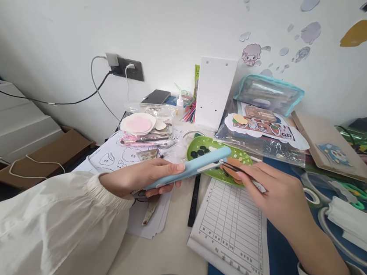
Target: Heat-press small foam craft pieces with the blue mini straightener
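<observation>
A light blue mini hair straightener [200, 160] is gripped in my left hand [162, 175], thumb on top and fingers curled underneath. It points up and to the right. My right hand [268, 189] pinches dark tweezers [233, 166], their tips at the straightener's far end. Whether the tips hold a small piece I cannot make out. Beneath both tools lies a green tray [193, 141] with several small black pieces [198, 151] and an orange-brown piece [232, 163], partly hidden by the tools and my right hand.
A printed form pad [232, 231] lies in front of the tray, beside a black strip [194, 200]. Drawn paper sheets [105, 157] and a clear bag [146, 129] are at left. Behind stand a white panel [213, 92] and a zip pouch [269, 94]. Tape [312, 196] lies at right.
</observation>
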